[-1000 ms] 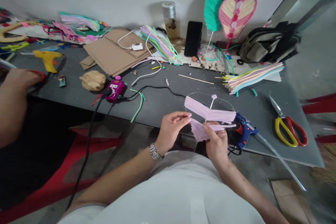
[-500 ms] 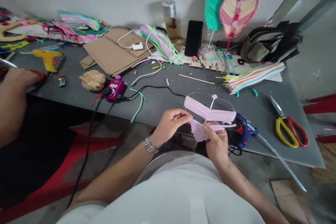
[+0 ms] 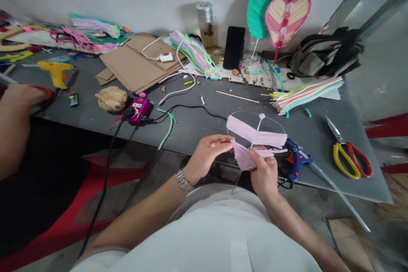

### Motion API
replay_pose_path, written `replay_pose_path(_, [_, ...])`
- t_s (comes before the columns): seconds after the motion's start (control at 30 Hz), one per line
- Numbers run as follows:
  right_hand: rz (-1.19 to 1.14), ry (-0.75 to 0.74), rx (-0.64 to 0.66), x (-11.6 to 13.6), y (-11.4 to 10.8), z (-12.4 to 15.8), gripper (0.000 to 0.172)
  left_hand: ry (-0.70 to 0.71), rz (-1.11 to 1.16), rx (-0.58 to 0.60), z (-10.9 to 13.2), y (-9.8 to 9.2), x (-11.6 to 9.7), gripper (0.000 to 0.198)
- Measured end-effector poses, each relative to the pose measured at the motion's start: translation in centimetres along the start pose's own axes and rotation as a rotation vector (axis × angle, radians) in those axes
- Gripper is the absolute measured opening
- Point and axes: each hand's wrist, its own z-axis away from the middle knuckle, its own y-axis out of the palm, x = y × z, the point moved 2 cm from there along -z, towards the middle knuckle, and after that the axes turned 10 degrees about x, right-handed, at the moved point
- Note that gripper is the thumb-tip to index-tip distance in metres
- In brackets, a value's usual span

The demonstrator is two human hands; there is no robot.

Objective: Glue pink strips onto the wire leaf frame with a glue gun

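Head view: left hand point(image 3: 208, 157) pinching the pink strips point(image 3: 255, 136) at their left ends, fingers curled; right hand point(image 3: 263, 171) gripping the lower strips between thumb and fingers. Wire frame point(image 3: 276, 125) held up between the hands, long axis running from the bead point(image 3: 262, 116) on the far side down to the stem point(image 3: 238, 178), right hand nearer the stem. Just right of the right hand, a blue glue gun point(image 3: 298, 159); bench point(image 3: 197, 129) edge just beyond both hands.
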Motion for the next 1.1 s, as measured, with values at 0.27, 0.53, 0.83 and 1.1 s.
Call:
replay_pose_path(0.27, [0.481,-0.402,0.101,4.2,0.6,1.2,0.009,0.090,-0.008,-0.012,1.0,1.1,-1.8,0.023])
replay_pose_path(0.53, [1.068,-1.238,0.659,8.0,1.5,0.8,0.020,-0.019,-0.149,0.240,1.7,-1.9,-5.2,0.032])
replay_pose_path(0.83, [1.395,-1.441,0.907,5.3,1.5,-1.1,0.015,-0.294,-0.330,0.427,-1.2,-5.5,-6.8,0.030])
replay_pose_path(1.1, [1.311,-1.160,1.032,2.9,1.6,-2.7,0.018,-0.032,-0.839,0.329,-2.5,-5.7,-5.2,0.007])
